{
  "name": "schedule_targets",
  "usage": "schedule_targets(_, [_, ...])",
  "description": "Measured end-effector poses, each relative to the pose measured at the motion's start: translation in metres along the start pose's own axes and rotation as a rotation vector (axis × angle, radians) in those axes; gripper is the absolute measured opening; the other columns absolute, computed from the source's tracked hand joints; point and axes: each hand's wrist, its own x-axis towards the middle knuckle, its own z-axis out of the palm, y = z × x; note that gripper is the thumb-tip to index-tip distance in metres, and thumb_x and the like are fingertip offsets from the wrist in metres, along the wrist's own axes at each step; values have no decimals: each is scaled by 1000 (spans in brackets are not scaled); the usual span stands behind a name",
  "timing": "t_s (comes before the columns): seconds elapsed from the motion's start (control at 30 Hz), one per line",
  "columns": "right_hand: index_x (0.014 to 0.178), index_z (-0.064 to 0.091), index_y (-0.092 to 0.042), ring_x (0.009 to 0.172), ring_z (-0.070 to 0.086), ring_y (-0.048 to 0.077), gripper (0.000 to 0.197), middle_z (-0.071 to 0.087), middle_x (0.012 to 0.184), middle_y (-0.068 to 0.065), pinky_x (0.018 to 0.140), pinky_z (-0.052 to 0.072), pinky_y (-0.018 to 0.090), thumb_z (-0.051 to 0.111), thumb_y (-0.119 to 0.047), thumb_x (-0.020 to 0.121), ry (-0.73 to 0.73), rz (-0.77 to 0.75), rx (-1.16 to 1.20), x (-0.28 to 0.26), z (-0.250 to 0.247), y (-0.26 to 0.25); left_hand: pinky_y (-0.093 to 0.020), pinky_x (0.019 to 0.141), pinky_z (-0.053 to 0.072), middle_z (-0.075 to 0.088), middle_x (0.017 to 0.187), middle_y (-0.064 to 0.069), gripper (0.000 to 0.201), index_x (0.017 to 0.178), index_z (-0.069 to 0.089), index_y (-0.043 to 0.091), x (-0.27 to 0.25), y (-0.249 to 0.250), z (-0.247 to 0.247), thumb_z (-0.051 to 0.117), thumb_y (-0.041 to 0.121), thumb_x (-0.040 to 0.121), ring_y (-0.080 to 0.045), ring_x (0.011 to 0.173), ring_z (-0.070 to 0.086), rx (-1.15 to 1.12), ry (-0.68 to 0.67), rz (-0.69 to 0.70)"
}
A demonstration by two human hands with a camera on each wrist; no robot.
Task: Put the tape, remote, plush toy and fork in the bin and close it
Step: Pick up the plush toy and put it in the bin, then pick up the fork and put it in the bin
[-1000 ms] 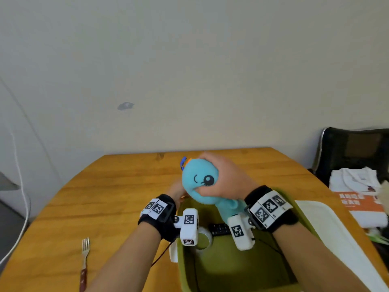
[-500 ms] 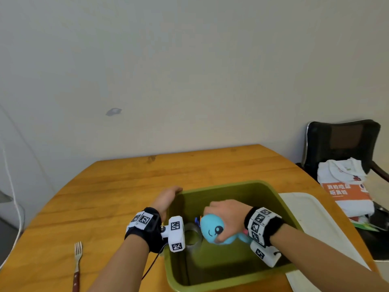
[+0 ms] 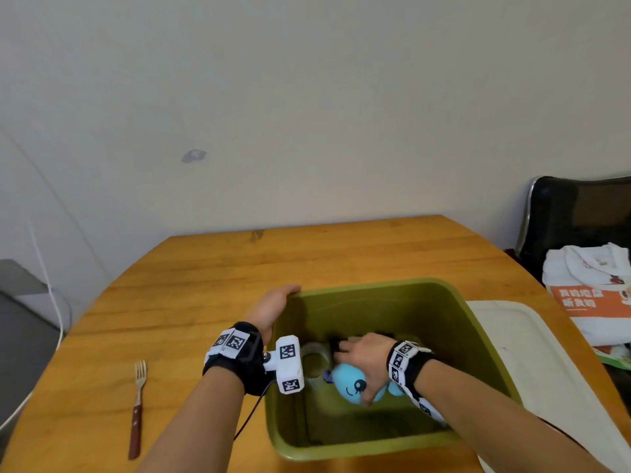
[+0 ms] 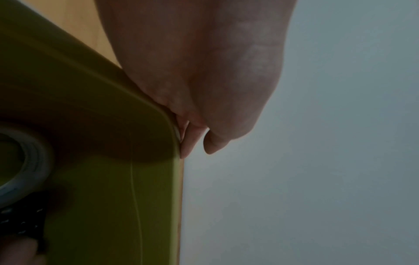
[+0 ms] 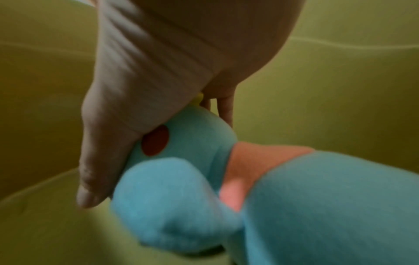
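The olive green bin stands open on the wooden table. Inside it, my right hand lies over the blue plush toy, low near the bin floor. The right wrist view shows that hand holding the plush toy's head between thumb and fingers. A tape roll and a dark remote lie in the bin beside the toy. My left hand grips the bin's far left corner; its fingers curl round the rim. The fork lies on the table to the left.
The white lid lies flat on the table right of the bin. A black chair with a white and orange bag stands at the far right. A white cable hangs left of the table.
My right hand has lowered the plush toy from above the bin down to its floor. My left hand has settled on the bin's far left corner.
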Motion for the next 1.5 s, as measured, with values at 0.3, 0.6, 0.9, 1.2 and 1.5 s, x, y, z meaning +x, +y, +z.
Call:
schedule_targets(0.3, [144, 38, -19, 125, 46, 30, 109, 45, 141, 10, 101, 46, 47, 76, -75, 59, -19, 12, -7, 2, 14, -3, -53, 109, 40, 58, 138, -16, 50, 127, 65, 29, -5, 3, 4, 50, 46, 83, -37, 126, 53, -3, -23, 19])
schedule_targets(0.6, [101, 66, -22, 79, 61, 19, 54, 68, 89, -3, 65, 51, 33, 52, -71, 84, 293, -14, 72, -7, -51, 1, -36, 97, 43, 62, 131, -4, 40, 136, 58, 10, -18, 1, -10, 38, 26, 104, -18, 112, 56, -201, -41, 121])
schedule_targets(0.9, [75, 69, -14, 66, 61, 20, 30, 65, 69, -2, 62, 49, 36, 68, -40, 90, 662, 88, 386, 0, -167, -30, -33, 75, 54, 72, 102, -4, 26, 116, 66, 11, -23, -39, -107, 54, 19, 95, -20, 88, 65, -317, 347, 205])
schedule_targets(1.2, [67, 67, -13, 53, 53, 10, 28, 62, 58, -5, 56, 46, 31, 69, -31, 88, 865, -16, 603, 65, -225, -111, -46, 81, 53, 67, 103, -21, 26, 106, 62, 7, -14, -160, -239, 57, 26, 89, -41, 94, 67, 202, 718, -247])
schedule_targets(1.5, [64, 65, -15, 54, 55, 12, 26, 63, 58, -5, 54, 45, 31, 69, -28, 87, 770, -24, 598, 130, -225, -168, -45, 80, 56, 66, 107, -23, 33, 107, 60, 0, -7, -206, -245, 55, 29, 93, -40, 96, 66, 613, 590, -263])
